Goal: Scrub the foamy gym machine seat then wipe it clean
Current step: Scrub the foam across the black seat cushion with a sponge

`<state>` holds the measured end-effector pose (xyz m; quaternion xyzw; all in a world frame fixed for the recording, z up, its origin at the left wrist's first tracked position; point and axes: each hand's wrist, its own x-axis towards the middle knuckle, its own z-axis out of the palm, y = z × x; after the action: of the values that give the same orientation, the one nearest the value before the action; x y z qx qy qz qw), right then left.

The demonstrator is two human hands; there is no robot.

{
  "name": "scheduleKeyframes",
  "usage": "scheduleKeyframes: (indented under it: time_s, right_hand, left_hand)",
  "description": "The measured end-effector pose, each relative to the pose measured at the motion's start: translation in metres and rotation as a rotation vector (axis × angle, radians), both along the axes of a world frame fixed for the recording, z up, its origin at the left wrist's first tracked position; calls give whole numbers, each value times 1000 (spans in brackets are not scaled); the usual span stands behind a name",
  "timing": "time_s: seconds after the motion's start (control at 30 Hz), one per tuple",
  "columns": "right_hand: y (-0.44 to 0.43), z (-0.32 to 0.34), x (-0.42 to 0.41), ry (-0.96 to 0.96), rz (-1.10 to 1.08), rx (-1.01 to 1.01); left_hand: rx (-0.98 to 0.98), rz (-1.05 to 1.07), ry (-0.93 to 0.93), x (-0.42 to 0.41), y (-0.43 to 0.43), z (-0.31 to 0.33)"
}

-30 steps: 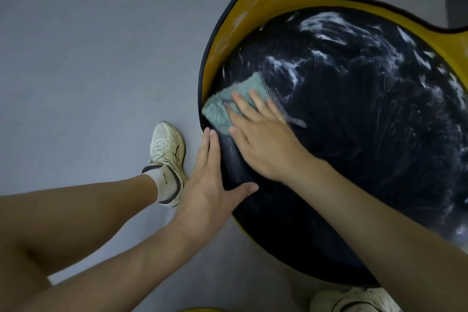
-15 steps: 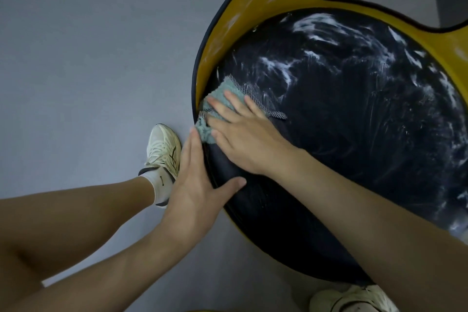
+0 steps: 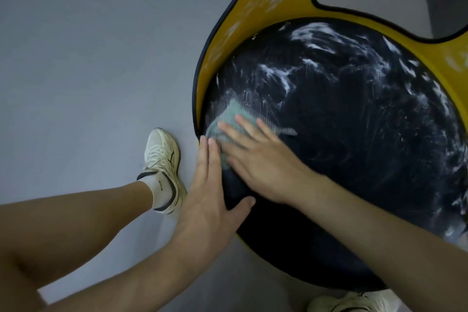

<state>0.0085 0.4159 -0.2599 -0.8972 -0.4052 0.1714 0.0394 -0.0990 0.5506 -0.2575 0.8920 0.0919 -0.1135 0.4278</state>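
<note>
While the bare forearms reach in from the bottom edge, a cream lace-up shoe [image 3: 354, 300] shows just under the seat's near rim, and a second shoe [image 3: 162, 157] with a white sock stands on the smooth grey floor [image 3: 88, 58], just beside the seat's left side. The left hand [image 3: 210, 200] lies flat against the seat's near-left edge, its grip apart: fingers straight and together pointing away, thumb splayed over the black top. Just beyond it, the right hand [image 3: 260, 162] presses a cloth [image 3: 229, 115] down with its grip apart too, fingers straight and fanned toward the upper left. That cloth is teal, soft and nubbly, bunched under the palm; its ribbed, fringed hem runs from upper left down to the right, jutting past the fingers. It sits on the left part of the seat [image 3: 354, 147], a broad, rounded black pad with a matte sheen that fills the right half of the view. White foam streaks sweep across its far and right areas in curved smears. A yellow panel [image 3: 255, 15] edged in black piping hugs the pad's far rim, flecked with foam, and narrows into a neck pointing away toward the top.
</note>
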Motion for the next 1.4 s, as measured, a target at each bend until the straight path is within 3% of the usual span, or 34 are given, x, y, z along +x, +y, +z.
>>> scheduleKeyframes:
  time_s: [0.23, 0.47, 0.6, 0.93, 1.17, 1.27, 1.4]
  right_hand:
    - [42, 6, 102, 16, -273, -10]
    - [-11, 15, 16, 45, -210, 48]
    - [-25, 17, -6, 99, -180, -38]
    - [64, 5, 125, -9, -391, -35]
    - [54, 15, 60, 23, -79, 92]
    - [41, 14, 67, 62, 5, 94]
    - [39, 7, 117, -61, -20, 66]
  left_hand:
    - [34, 36, -11, 30, -2, -4]
    - [42, 12, -7, 30, 1, -9]
    - [52, 19, -9, 31, 0, -10]
    - [88, 27, 36, 36, -4, -6]
    - [56, 31, -1, 37, -3, -7]
    - [83, 13, 2, 36, -3, -9]
    - [126, 11, 34, 36, -3, -5]
